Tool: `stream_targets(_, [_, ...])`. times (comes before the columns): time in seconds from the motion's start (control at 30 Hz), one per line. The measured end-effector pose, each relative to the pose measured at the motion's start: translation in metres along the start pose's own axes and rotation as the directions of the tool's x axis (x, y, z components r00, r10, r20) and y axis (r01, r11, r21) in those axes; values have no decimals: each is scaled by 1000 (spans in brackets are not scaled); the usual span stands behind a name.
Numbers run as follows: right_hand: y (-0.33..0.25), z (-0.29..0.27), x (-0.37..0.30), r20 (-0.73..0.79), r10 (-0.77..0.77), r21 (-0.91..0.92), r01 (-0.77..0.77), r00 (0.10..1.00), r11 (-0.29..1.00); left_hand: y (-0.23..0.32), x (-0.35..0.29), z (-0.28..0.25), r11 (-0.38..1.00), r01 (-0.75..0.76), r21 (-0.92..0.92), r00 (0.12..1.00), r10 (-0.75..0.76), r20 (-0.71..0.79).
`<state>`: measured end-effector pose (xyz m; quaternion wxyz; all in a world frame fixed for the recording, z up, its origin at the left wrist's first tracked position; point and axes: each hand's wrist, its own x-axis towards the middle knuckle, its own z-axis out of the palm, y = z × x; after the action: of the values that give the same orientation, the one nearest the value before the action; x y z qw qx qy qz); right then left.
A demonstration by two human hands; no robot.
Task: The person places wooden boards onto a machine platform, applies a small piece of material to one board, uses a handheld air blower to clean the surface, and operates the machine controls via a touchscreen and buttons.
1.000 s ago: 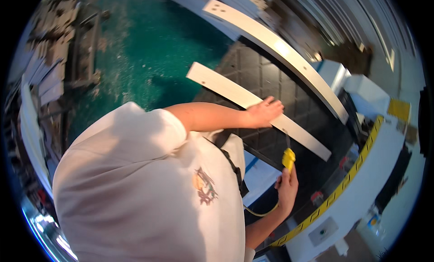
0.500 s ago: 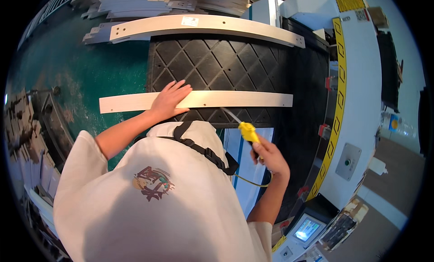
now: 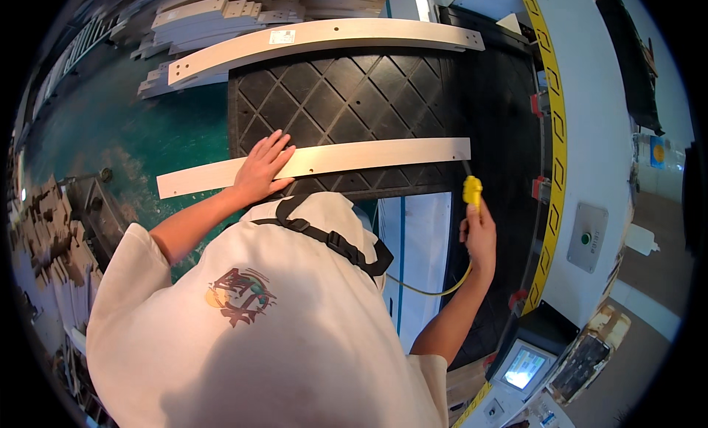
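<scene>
A pale wooden slat (image 3: 376,153) with small holes near its edge lies across the near part of a black ridged table (image 3: 346,107). My left hand (image 3: 263,164) rests on the slat left of its middle, fingers outstretched. In my right hand (image 3: 479,232) is a yellow air blow gun (image 3: 472,188), gripped by its handle, with a thin nozzle pointing at the slat's right end. A yellow hose (image 3: 431,292) hangs in a curve from the gun. Whether the nozzle touches the slat I cannot tell.
A longer curved wooden board (image 3: 354,31) with a white label lies along the table's far edge. Stacked boards (image 3: 199,22) stand beyond it. To the right runs a white machine with a yellow striped band (image 3: 557,147), a green button (image 3: 586,238) and a lit screen (image 3: 525,369).
My right hand has moved the blow gun right and away from me, from near the slat's middle to its right end. My left hand stays on the slat. The view has turned slightly.
</scene>
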<state>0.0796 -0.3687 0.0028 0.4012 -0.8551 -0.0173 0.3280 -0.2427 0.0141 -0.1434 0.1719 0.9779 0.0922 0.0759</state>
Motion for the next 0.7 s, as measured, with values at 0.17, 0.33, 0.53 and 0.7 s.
stream_targets(0.17, [-38,49,-55,707,-41,-27,86,706,996,14,23,6,991,62,-116,998,-63,-3])
stream_targets(0.33, [-22,64,-54,667,29,-28,-14,744,999,19,31,15,984,64,-164,997,-72,-42])
stream_targets(0.53, [43,99,-46,525,-6,562,-342,851,753,18,56,3,976,56,-213,995,-37,91])
stream_targets(0.7, [76,134,-53,535,4,725,-462,845,510,14,79,-19,955,145,-257,987,-123,100])
